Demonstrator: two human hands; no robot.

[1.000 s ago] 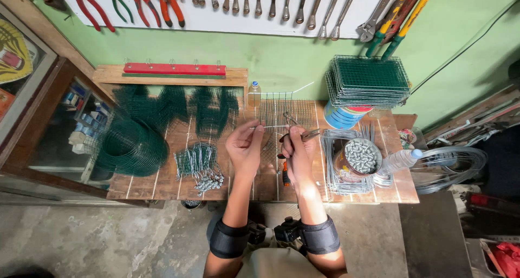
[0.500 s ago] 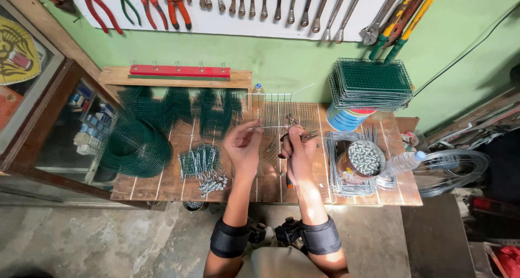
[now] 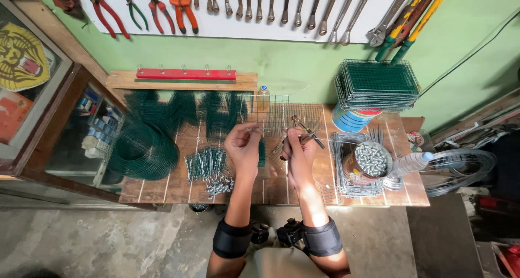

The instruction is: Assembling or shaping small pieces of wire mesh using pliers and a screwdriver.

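We see our left hand [image 3: 244, 143] closed, its fingers pinched on the left edge of a small bare wire mesh panel [image 3: 269, 114] held upright above the middle of the wooden workbench [image 3: 179, 186]. Our right hand [image 3: 297, 148] is wrapped shut around a pair of pliers [image 3: 306, 130], whose nose meets the panel's lower right edge. Two hands, one panel, one pair of pliers. To the left lie one roll of green mesh [image 3: 142, 151] and a heap of small metal clips [image 3: 208, 168], too many to count. To the right sits one tin of silvery fasteners [image 3: 370, 160] on a pile of bare wire frames [image 3: 346, 172], with one plastic bottle [image 3: 410, 162] just beside it. Behind, a stack of green mesh panels [image 3: 377, 84] rests on a blue tub [image 3: 349, 119]. Hand tools hang on the white wall board [image 3: 260, 31].
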